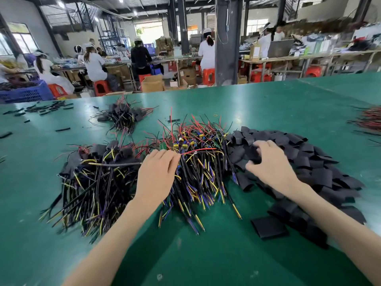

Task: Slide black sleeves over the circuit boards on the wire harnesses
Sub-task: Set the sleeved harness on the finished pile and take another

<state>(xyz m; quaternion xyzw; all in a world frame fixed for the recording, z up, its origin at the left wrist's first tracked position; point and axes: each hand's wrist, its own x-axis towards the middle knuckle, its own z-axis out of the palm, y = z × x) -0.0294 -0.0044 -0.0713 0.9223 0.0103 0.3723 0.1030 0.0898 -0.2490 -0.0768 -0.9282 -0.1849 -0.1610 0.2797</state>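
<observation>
Green covering is seen over the whole table (206, 254), on which three heaps of wire harnesses are counted, each too dense for single pieces to be numbered. The middle heap (206, 172) is laid straight ahead, with its bare circuit boards (185, 142) gathered at the far end. Its long axis is run from far to near, and the yellow and blue wire tips are pointed toward the person. The left heap (92, 182), just beside it, is already sleeved at its far end and is fanned toward the near left. The third heap (123, 117) is set well apart, farther back.

One pile of black sleeves (309, 168) is spread at the right, touching the middle heap. One flat sleeve (269, 227) is laid just beside its near edge. Short black tube pieces (47, 109) are scattered at the far left, and a bundle of red wires (369, 120) is cut off by the right edge.

Two hands are seen. The left hand (156, 174) is laid on the middle heap with its fingertips buried among the wires; whether anything is pinched cannot be told. One black sleeve (255, 156) is clasped between the curled fingers and thumb of the right hand (272, 164), over the left part of the pile.

Beyond the table, a blue crate (26, 93), several red stools (208, 76) and seated workers (93, 65) are visible, all blurred.
</observation>
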